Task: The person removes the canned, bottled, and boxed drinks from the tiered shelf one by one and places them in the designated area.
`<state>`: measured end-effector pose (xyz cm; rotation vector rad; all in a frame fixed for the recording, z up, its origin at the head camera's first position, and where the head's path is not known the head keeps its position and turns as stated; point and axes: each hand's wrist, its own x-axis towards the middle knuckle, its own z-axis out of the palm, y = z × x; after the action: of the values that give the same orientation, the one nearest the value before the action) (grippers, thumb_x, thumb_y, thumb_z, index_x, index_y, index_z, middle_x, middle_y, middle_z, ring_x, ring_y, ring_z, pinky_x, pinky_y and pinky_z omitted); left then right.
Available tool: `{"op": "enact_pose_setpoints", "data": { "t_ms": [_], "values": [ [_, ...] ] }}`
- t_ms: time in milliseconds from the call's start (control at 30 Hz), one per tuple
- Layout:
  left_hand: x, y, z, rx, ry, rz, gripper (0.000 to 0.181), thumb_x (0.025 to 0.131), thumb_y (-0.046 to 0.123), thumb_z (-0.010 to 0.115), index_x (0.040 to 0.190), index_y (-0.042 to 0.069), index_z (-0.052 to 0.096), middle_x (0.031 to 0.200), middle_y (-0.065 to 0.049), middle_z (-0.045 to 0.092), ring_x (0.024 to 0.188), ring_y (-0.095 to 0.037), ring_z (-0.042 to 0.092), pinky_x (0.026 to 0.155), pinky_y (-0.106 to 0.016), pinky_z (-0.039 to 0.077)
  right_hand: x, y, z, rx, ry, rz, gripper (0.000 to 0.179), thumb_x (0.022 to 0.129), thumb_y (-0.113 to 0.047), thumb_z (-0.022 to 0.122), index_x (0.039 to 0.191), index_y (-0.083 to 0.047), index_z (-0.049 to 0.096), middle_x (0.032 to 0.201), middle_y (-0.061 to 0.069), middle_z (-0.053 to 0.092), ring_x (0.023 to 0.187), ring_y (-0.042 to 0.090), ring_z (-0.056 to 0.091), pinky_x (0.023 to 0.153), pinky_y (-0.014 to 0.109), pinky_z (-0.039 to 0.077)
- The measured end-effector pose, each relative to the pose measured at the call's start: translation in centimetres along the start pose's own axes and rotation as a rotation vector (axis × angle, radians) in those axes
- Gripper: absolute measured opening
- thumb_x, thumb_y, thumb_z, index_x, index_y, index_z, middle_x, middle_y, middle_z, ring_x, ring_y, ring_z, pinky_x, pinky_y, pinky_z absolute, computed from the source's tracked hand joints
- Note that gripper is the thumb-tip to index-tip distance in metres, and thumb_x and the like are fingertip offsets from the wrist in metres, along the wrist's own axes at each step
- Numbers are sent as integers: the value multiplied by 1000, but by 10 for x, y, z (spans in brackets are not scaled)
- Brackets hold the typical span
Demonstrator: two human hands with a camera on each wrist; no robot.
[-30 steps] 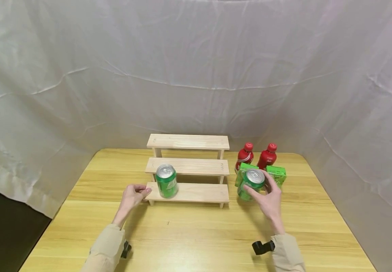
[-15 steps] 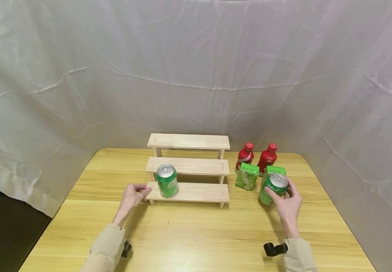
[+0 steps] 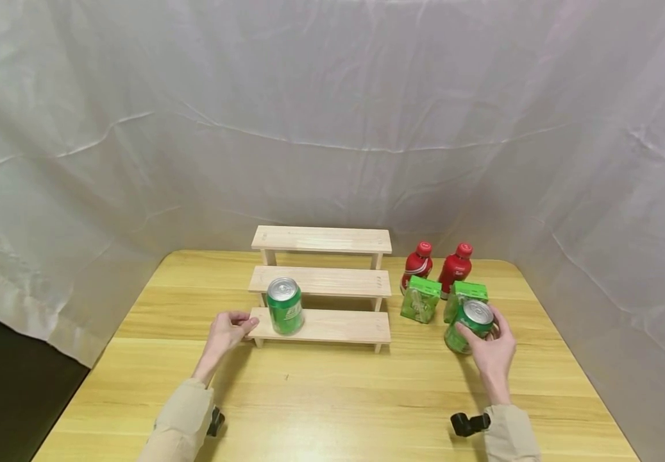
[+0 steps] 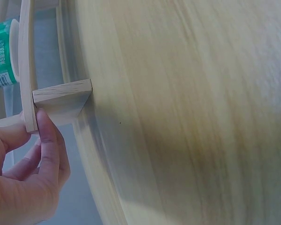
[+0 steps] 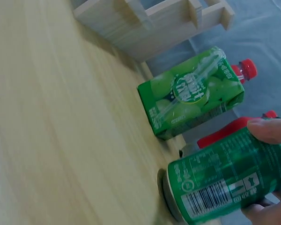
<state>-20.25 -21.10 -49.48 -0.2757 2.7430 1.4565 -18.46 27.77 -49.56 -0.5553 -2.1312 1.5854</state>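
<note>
My right hand (image 3: 495,351) grips a green drink can (image 3: 467,328) around its upper side, thumb on the near side. In the right wrist view the can (image 5: 225,180) stands with its base right at the tabletop. My left hand (image 3: 225,335) pinches the left end of the lowest step of a wooden three-step rack (image 3: 338,326); the left wrist view shows the thumb above and fingers (image 4: 48,140) beneath the board. Another green can (image 3: 285,307) stands upright on the left part of that lowest step. The two upper steps hold nothing.
Right of the rack stand two green juice boxes, one (image 3: 420,300) nearer the rack, the other (image 3: 465,294) just behind the gripped can. Behind them are two red bottles (image 3: 417,266). A grey curtain (image 3: 332,147) encloses the back and sides of the wooden table (image 3: 320,398).
My right hand has carried the can rightwards, from in front of the left juice box to in front of the right one, and slightly lower. The left hand has kept its place.
</note>
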Motion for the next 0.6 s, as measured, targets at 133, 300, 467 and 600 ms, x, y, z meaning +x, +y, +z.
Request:
{"op": "enact_pose_setpoints", "data": {
  "t_ms": [133, 300, 467, 600],
  "values": [
    [1, 0, 0, -1, 2, 2, 36, 94, 16, 70, 114, -14, 66, 100, -26, 71, 82, -20, 65, 68, -20, 50, 1, 1, -2, -35, -49, -6, 78, 83, -2, 79, 151, -9, 42, 142, 6, 49, 124, 12, 49, 114, 25, 42],
    [0, -2, 1, -8, -2, -2, 35, 94, 15, 69, 114, -14, 66, 99, -25, 71, 83, -21, 65, 68, -21, 50, 2, 4, -4, -35, -99, -38, 82, 84, -2, 79, 153, -6, 36, 150, 16, 44, 135, 30, 43, 119, 52, 36],
    [0, -1, 1, -13, -10, 3, 35, 94, 15, 68, 114, -15, 66, 99, -25, 70, 83, -22, 64, 69, -22, 50, 2, 6, -5, -45, -104, -41, 82, 84, -3, 79, 153, -7, 35, 149, 15, 45, 132, 28, 43, 118, 52, 37],
    [0, -1, 0, -10, -7, 6, 36, 94, 15, 68, 114, -14, 66, 101, -27, 71, 84, -23, 66, 70, -22, 51, 3, 5, -7, -53, -121, -64, 83, 84, -3, 79, 153, -4, 33, 151, 20, 43, 137, 36, 42, 118, 56, 35]
  ]
}}
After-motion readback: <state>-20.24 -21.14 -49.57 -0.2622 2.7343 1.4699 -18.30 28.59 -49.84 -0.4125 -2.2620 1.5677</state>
